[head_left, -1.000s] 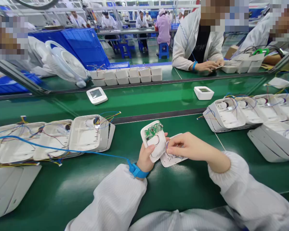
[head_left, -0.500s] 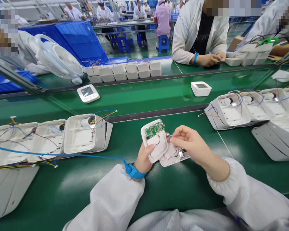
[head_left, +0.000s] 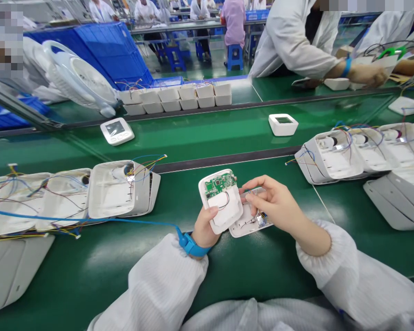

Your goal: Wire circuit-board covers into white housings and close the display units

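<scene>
My left hand (head_left: 207, 225) is closed on a white plastic housing (head_left: 224, 214), its thumb lying on the inner face. A green circuit board (head_left: 220, 184) sits along the top of this housing, and a thin dark wire loops below it. Just right of it, my right hand (head_left: 274, 202) has thumb and fingers pinched together on thin wires (head_left: 248, 192), mostly covered by the fingers. Under that hand a second white shell (head_left: 243, 227), with small parts and wiring inside, lies on the green table. The housing overlaps its left side.
White shells with wires stand in rows at left (head_left: 112, 197) and right (head_left: 341, 156). On the green belt (head_left: 193, 133) are two white display units (head_left: 117, 132) (head_left: 283, 125). A blue wrist strap cord (head_left: 124, 221) runs left. Across, a co-worker's arm (head_left: 307, 50) reaches right.
The housing in my left hand has shifted slightly up and left. My right-hand fingers have moved a little and cover more of the wires. The co-worker opposite has leaned and reached to the right.
</scene>
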Action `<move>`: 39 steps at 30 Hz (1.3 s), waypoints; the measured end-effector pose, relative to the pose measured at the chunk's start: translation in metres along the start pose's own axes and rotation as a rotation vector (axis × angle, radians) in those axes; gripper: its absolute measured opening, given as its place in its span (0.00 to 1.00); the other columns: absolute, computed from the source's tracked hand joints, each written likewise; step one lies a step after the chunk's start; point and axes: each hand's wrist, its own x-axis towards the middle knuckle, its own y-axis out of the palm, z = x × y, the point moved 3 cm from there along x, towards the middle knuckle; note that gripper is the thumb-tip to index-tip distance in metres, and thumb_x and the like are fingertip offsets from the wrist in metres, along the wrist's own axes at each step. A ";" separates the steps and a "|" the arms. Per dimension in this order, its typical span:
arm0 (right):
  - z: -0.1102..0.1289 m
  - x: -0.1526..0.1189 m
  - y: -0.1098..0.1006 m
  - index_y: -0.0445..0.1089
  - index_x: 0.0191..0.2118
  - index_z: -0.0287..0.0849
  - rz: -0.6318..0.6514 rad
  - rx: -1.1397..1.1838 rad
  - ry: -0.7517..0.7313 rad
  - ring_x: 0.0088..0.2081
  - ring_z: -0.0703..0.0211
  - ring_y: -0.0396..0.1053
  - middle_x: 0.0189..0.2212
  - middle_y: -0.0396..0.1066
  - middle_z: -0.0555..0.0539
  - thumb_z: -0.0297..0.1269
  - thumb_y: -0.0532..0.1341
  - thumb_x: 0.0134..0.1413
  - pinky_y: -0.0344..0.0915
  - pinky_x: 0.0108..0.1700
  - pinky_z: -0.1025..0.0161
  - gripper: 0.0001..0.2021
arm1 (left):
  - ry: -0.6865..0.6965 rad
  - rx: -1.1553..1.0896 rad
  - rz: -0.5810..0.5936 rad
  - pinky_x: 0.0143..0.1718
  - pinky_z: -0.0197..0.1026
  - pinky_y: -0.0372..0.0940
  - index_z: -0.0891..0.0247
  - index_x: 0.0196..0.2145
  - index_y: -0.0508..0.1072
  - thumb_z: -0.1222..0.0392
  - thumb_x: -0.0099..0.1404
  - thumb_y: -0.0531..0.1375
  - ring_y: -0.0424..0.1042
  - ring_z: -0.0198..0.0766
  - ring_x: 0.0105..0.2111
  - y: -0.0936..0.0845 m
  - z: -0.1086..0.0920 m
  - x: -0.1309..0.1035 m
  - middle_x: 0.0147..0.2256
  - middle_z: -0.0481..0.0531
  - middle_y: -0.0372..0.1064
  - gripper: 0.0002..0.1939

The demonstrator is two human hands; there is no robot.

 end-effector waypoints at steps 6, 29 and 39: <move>0.004 -0.002 0.004 0.62 0.47 0.45 0.075 -0.068 0.040 0.22 0.62 0.68 0.22 0.70 0.52 0.40 0.61 0.58 0.61 0.23 0.68 0.13 | -0.015 0.015 -0.050 0.52 0.56 0.65 0.69 0.52 0.73 0.49 0.54 0.62 0.71 0.58 0.48 0.000 0.000 -0.001 0.48 0.62 0.72 0.30; 0.010 0.002 -0.003 0.75 0.34 0.42 -0.209 -0.637 -0.508 0.37 0.63 0.70 0.34 0.74 0.50 0.32 0.61 0.59 0.64 0.40 0.65 0.05 | 0.017 0.075 -0.027 0.57 0.58 0.60 0.70 0.50 0.72 0.49 0.56 0.61 0.64 0.62 0.56 0.001 -0.001 -0.001 0.51 0.65 0.68 0.28; 0.006 0.003 -0.006 0.69 0.32 0.41 -0.111 -0.461 -0.185 0.28 0.65 0.67 0.29 0.72 0.51 0.37 0.65 0.55 0.61 0.31 0.66 0.06 | 0.002 0.111 0.025 0.58 0.58 0.59 0.71 0.56 0.68 0.52 0.57 0.61 0.64 0.61 0.56 0.001 -0.001 -0.006 0.53 0.66 0.67 0.31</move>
